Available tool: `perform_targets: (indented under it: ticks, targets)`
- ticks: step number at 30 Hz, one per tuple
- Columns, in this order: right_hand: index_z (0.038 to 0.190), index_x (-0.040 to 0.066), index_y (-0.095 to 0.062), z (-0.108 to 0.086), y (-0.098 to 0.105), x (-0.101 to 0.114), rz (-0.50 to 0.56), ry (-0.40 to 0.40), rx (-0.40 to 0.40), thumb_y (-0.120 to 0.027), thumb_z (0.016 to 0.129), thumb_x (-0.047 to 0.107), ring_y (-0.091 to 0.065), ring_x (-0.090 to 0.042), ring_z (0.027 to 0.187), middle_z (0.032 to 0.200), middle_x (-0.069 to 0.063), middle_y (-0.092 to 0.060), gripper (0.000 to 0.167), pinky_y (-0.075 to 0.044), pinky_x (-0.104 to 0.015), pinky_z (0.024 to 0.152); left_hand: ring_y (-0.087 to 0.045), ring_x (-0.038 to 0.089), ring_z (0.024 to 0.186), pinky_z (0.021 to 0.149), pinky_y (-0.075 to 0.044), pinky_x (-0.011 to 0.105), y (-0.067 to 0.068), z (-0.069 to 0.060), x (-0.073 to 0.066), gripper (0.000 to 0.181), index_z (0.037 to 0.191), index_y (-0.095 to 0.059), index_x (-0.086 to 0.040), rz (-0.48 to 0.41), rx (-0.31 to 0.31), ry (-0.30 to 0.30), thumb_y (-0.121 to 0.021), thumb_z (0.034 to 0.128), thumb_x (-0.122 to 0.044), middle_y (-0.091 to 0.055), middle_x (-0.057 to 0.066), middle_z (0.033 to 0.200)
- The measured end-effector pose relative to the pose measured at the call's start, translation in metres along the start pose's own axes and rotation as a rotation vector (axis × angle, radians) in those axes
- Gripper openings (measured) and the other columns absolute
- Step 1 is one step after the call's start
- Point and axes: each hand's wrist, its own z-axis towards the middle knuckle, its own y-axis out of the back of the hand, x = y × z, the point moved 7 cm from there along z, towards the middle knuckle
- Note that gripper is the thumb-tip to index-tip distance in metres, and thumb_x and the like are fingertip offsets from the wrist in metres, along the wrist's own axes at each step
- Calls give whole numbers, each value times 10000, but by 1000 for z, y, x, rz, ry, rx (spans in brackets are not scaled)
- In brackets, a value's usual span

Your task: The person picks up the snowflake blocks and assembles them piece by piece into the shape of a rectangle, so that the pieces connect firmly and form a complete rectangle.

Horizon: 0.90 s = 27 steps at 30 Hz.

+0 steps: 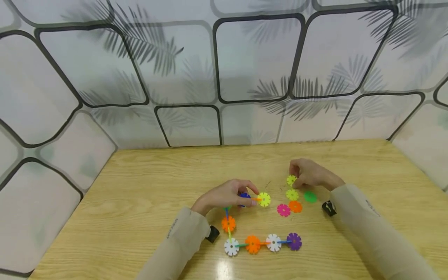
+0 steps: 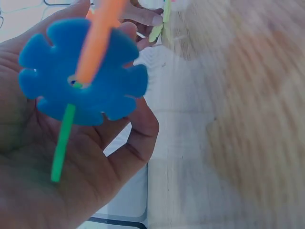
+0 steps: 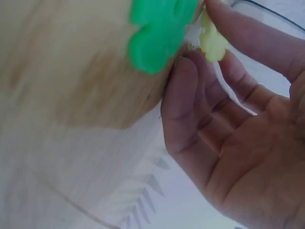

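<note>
My left hand [image 1: 229, 193] curls around one end of a chain of plastic snowflake discs. A blue disc [image 2: 52, 62] lies in front of its palm, with an edge-on orange disc [image 2: 102, 38] and an edge-on green disc [image 2: 63, 143] slotted into it. Past the fingertips, a yellow disc [image 1: 264, 199] joins on to the orange one. My right hand [image 1: 311, 174] pinches another yellow disc [image 1: 291, 180] between thumb and fingers, partly hidden by them. Closest below that hand are a loose yellow-green disc [image 1: 292, 195] and a green disc [image 1: 310, 197].
Loose pink [image 1: 284, 210] and orange [image 1: 295, 206] discs lie between the hands. The chain turns at a white disc [image 1: 231, 247] and runs right to a purple disc [image 1: 294, 241]. A patterned wall [image 1: 259, 58] stands behind the wooden table [image 1: 157, 167].
</note>
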Motion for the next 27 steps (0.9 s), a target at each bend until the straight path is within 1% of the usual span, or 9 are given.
perform_targets:
  ticks: [3, 5, 9, 12, 15, 18, 21, 24, 27]
  targets:
    - [851, 14, -546, -3, 1, -3, 37, -2, -25, -750, 774, -69, -487, -193, 691, 773, -43, -506, 233, -450, -314, 615, -474, 122, 564, 563, -420, 209, -3, 0, 1, 351, 1309, -600, 6, -8, 18, 6, -672, 991, -124, -542, -3, 709]
    - [847, 1, -542, -5, 2, -5, 91, -8, -31, -722, 804, -81, -515, -183, 663, 742, -32, -490, 203, -478, -295, 590, -442, 116, 556, 556, -399, 208, -4, 0, 1, 379, 1336, -587, 12, -14, 24, 11, -668, 994, -129, -527, -7, 702]
    - [887, -49, -574, -9, 3, -8, 198, -11, -39, -683, 842, -95, -572, -175, 619, 709, -28, -510, 127, -525, -289, 558, -468, 116, 576, 554, -391, 209, -3, 1, 0, 381, 1354, -586, 15, 5, 2, -3, -652, 1003, -119, -587, 8, 714]
    - [946, -85, -607, -10, 4, -9, 225, 2, -40, -668, 868, -93, -572, -172, 585, 696, -38, -553, 99, -526, -299, 546, -470, 116, 579, 553, -380, 207, -3, 1, 0, 371, 1359, -584, 14, 22, -8, -19, -635, 1010, -99, -631, 28, 723]
    - [989, -105, -624, -10, 7, -8, 228, 13, -55, -657, 883, -87, -564, -172, 569, 688, -55, -599, 113, -515, -303, 545, -436, 110, 559, 549, -368, 203, -3, 1, 0, 369, 1364, -578, 9, 27, -7, -24, -627, 1012, -90, -635, 28, 724]
    - [1016, -112, -621, -10, 10, -4, 262, 8, -71, -655, 894, -75, -571, -177, 602, 714, -73, -631, 132, -526, -307, 571, -439, 106, 556, 552, -377, 202, -1, 1, -1, 322, 1320, -601, 12, 25, -18, -29, -622, 1015, -90, -632, 29, 734]
    - [1034, -112, -613, -10, 9, 2, 315, 0, -78, -660, 906, -59, -603, -193, 646, 760, -91, -656, 146, -557, -315, 615, -455, 117, 566, 557, -391, 211, 1, 1, -2, 242, 1236, -634, 18, 19, -35, -26, -619, 1016, -81, -628, 37, 750]
    - [1041, -113, -600, -13, 5, 11, 361, 9, -58, -651, 919, -60, -641, -220, 678, 808, -105, -676, 142, -582, -334, 647, -464, 126, 575, 561, -397, 214, 2, 1, -3, 190, 1172, -645, 25, 13, -40, -22, -615, 1018, -83, -619, 37, 755]
    - [1014, -97, -590, -15, -2, 24, 393, 38, -25, -634, 935, -69, -667, -249, 692, 835, -113, -686, 94, -597, -358, 656, -449, 122, 567, 555, -393, 207, 1, 0, -2, 189, 1158, -645, 20, 19, -45, -21, -615, 1021, -107, -579, 20, 720]
